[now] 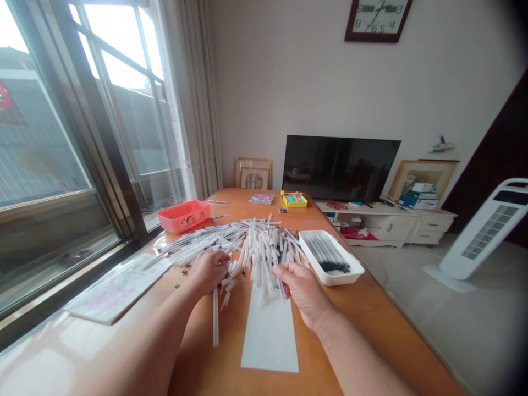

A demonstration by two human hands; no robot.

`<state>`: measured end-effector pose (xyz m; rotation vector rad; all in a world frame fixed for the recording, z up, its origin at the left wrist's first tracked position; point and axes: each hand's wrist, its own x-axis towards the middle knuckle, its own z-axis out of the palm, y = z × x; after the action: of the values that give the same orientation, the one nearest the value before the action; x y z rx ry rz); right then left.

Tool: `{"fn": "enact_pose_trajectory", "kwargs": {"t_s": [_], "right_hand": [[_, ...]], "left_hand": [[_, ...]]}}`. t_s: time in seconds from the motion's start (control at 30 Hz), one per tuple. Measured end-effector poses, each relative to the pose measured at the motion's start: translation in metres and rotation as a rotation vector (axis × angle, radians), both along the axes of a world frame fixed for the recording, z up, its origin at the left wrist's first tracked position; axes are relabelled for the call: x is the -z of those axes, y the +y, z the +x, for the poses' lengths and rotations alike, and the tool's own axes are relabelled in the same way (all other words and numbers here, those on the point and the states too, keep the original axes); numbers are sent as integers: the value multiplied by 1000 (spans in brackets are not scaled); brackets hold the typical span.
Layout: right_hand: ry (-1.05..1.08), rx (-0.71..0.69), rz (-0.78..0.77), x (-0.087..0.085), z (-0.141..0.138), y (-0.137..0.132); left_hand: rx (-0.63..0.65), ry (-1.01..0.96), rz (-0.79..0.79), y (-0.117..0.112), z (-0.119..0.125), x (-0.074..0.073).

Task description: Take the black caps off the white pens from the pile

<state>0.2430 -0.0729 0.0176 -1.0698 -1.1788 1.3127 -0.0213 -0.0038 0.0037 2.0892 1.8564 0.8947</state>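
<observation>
A large heap of translucent white pen tubes (259,247), some with dark ends, is spread over the wooden table. My left hand (209,270) is at the heap's near left side, fingers pinched together; what they hold is too small to make out. Below it lies a single white tube (215,319). My right hand (297,283), at the heap's right, is closed on a slim pen tube (282,290) that points down. Under the heap's near end lies a white paper sheet (270,341). Small black caps (184,271) are scattered left of my left hand.
To the right stands a white tray (358,271) of clear tubes with black ends. A red plastic basket (183,217) is at the far left. A thin book (119,291) lies near the window. Farther back are a yellow box (295,202) and a colourful booklet (261,199).
</observation>
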Motion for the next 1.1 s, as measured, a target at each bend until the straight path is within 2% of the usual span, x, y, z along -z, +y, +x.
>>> {"fn": "enact_pose_trajectory", "kwargs": {"t_s": [0.1,0.23,0.53,0.77,0.93,1.03,1.1], "right_hand": [[-8,1,3,0,0,0],[-4,0,3,-1,-1,0],[22,5,0,-2,-1,0],[14,6,-4,-1,0,0],[25,22,10,-1,0,1],[45,43,20,-2,-1,1],[71,61,34,-3,-1,0]], "left_hand": [[22,199,4,-2,3,2],[40,290,-51,-8,6,2],[73,300,6,-5,9,1],[107,237,49,-7,14,-5],[128,52,94,-12,19,-9],[160,-182,112,-20,30,-13],[231,-380,48,-26,39,-16]]}}
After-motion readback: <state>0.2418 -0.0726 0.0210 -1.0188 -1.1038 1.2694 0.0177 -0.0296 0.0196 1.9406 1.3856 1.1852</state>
